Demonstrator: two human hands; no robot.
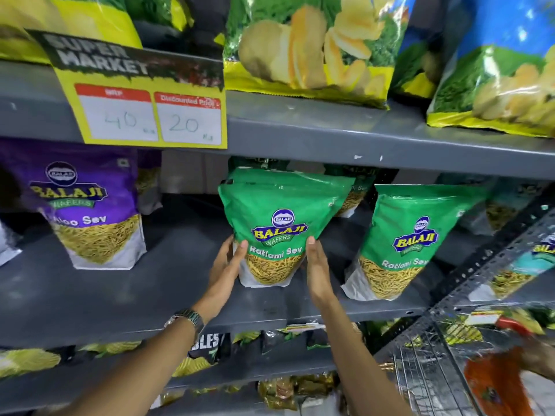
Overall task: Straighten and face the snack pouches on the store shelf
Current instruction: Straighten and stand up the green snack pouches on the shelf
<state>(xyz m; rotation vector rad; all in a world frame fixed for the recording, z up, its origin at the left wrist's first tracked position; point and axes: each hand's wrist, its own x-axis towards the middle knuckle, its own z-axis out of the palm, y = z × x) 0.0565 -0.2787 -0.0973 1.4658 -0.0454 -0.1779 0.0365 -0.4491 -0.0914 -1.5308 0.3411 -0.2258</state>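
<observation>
Pouch in hand: the green Ratlami Sev pouch [277, 226] stands on the middle shelf [150, 289], label to the front, with more green pouches close behind it.
Left hand: the left hand [225, 265] presses its lower left edge, with the fingers [240, 250] laid flat on the pouch.
Right hand: the right hand [316, 268] presses the lower right edge, fingers together and flat against it.
Reason of the hold, as I judge: two palms low on both sides can turn the pouch square and keep it upright.
Green pouches: two stand clearly in front, the held one and the second green pouch [405, 241] to its right; how many are behind I cannot tell.
Purple pouches: one purple Aloo Sev pouch [90, 205] in front at the left, apart from the green ones, and at least one behind it.
Price card: one yellow card [144, 94] hangs from the shelf above.
</observation>
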